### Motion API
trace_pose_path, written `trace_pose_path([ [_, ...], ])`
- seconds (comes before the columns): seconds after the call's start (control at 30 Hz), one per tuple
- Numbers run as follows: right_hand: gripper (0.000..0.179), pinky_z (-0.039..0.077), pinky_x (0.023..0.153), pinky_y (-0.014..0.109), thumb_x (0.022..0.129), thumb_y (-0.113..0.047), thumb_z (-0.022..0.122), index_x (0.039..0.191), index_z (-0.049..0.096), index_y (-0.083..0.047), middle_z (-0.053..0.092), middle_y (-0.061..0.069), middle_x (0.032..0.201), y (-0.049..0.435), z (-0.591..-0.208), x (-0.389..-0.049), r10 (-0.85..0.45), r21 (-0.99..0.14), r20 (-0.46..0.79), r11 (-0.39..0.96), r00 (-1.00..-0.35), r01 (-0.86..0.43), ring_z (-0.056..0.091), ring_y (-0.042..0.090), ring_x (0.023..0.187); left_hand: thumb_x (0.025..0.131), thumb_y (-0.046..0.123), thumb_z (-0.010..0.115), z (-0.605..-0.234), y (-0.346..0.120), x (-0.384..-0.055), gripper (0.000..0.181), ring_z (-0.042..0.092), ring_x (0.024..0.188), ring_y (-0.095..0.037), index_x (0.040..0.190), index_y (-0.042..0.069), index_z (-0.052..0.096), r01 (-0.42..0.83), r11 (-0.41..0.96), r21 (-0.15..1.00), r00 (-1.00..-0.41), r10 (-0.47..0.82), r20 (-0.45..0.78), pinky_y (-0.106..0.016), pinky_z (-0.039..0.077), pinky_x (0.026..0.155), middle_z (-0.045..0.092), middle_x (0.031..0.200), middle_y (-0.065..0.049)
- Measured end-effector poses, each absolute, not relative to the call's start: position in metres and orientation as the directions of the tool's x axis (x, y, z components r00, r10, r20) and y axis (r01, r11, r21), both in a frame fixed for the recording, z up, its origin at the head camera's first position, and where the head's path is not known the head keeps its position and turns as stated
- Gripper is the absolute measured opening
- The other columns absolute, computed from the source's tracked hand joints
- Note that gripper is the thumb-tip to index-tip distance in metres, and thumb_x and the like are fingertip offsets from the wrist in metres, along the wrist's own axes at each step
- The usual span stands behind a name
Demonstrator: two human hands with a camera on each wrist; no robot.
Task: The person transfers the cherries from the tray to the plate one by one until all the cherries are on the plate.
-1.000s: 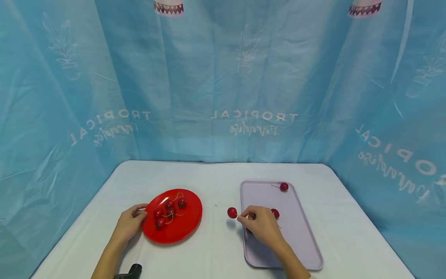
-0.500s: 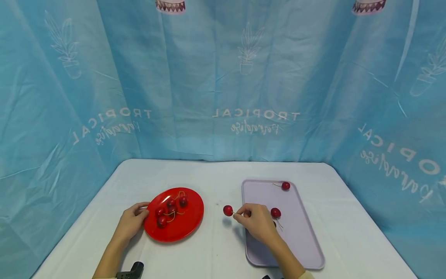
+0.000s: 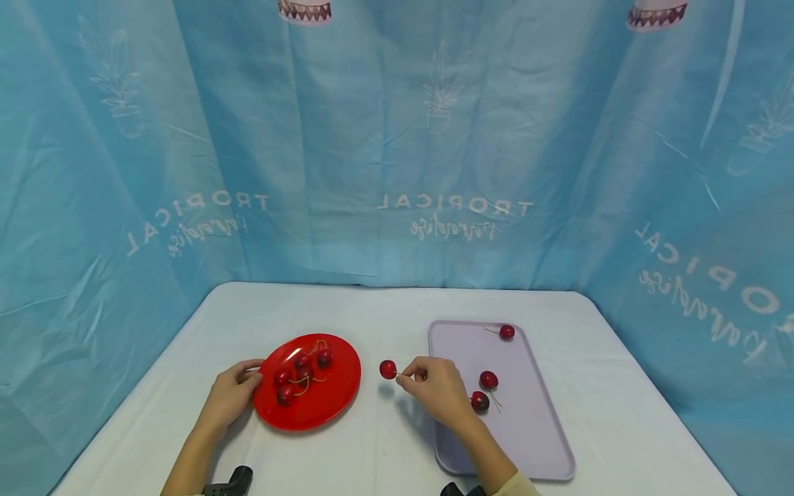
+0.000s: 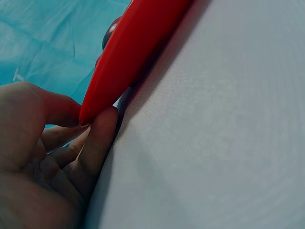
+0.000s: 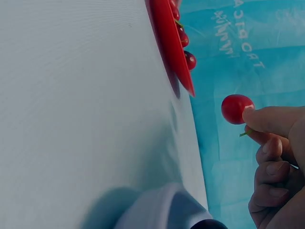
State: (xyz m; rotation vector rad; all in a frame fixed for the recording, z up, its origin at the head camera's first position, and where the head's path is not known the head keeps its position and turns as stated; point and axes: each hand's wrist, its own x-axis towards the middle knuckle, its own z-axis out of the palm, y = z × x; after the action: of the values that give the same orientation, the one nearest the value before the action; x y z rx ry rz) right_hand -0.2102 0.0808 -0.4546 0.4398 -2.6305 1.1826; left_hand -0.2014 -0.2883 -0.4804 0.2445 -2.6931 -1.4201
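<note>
My left hand [image 3: 231,394] pinches the left rim of a round red plate [image 3: 329,406]; in the left wrist view the thumb lies over the rim and a finger [image 4: 102,133] under it. Several dark red cherries [image 3: 285,395] with stems lie on the plate. Between the plate and a pale lilac tray [image 3: 527,441], my right hand [image 3: 437,389] pinches the stem of a cherry [image 3: 387,369] between thumb and fingertips. That cherry hangs above the table, apart from the plate, and shows bright red in the right wrist view.
Three cherries lie in the tray: one near its far edge [image 3: 506,332], one in the middle [image 3: 489,379], one near the left side [image 3: 480,401]. White cloth covers the table [image 3: 384,448]. A blue printed curtain [image 3: 397,138] surrounds its back and sides.
My right hand has moved left with the cherry, off the tray and toward the plate, uncovering a cherry near the tray's left side. My left hand has stayed at the plate's rim.
</note>
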Motion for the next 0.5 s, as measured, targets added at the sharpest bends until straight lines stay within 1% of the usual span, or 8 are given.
trace_pose_path([
  [0.13,0.007,0.036,0.044,0.025,0.08,-0.027,0.077,0.075,0.072,-0.027,0.046,-0.009,0.053,0.078,-0.456,-0.212,-0.169,-0.686,0.313,0.64,-0.935,-0.346,0.042,0.007,0.051,0.098,0.019,0.052,-0.479,-0.286,-0.201,0.043,0.056,0.108,-0.038,0.134,-0.004,0.048,-0.095,0.546,0.832,-0.984,-0.176,0.003,-0.043,0.052,0.088,0.057,0.121,-0.027],
  [0.27,0.007,0.035,0.042,0.024,0.081,-0.028,0.076,0.075,0.072,-0.027,0.046,-0.009,0.053,0.072,-0.456,-0.214,-0.187,-0.694,0.305,0.628,-0.934,-0.352,0.041,0.007,0.049,0.098,0.018,0.051,-0.482,-0.285,-0.202,0.042,0.057,0.107,-0.036,0.134,-0.003,0.048,-0.096,0.541,0.835,-0.984,-0.18,0.003,-0.035,0.054,0.084,0.058,0.121,-0.026],
  [0.37,0.007,0.033,0.04,0.023,0.081,-0.028,0.076,0.076,0.072,-0.026,0.046,-0.008,0.053,0.066,-0.455,-0.214,-0.203,-0.704,0.305,0.61,-0.931,-0.364,0.04,0.007,0.048,0.098,0.018,0.051,-0.485,-0.286,-0.202,0.042,0.058,0.107,-0.035,0.134,-0.002,0.049,-0.094,0.543,0.835,-0.983,-0.185,0.01,-0.032,0.054,0.082,0.058,0.121,-0.026],
  [0.5,0.006,0.032,0.039,0.023,0.081,-0.027,0.076,0.076,0.073,-0.025,0.045,-0.009,0.052,0.058,-0.456,-0.214,-0.213,-0.704,0.323,0.597,-0.922,-0.385,0.039,0.007,0.047,0.098,0.019,0.051,-0.486,-0.287,-0.203,0.042,0.057,0.107,-0.036,0.134,-0.002,0.048,-0.095,0.538,0.838,-0.982,-0.187,0.008,-0.033,0.054,0.083,0.057,0.122,-0.026],
])
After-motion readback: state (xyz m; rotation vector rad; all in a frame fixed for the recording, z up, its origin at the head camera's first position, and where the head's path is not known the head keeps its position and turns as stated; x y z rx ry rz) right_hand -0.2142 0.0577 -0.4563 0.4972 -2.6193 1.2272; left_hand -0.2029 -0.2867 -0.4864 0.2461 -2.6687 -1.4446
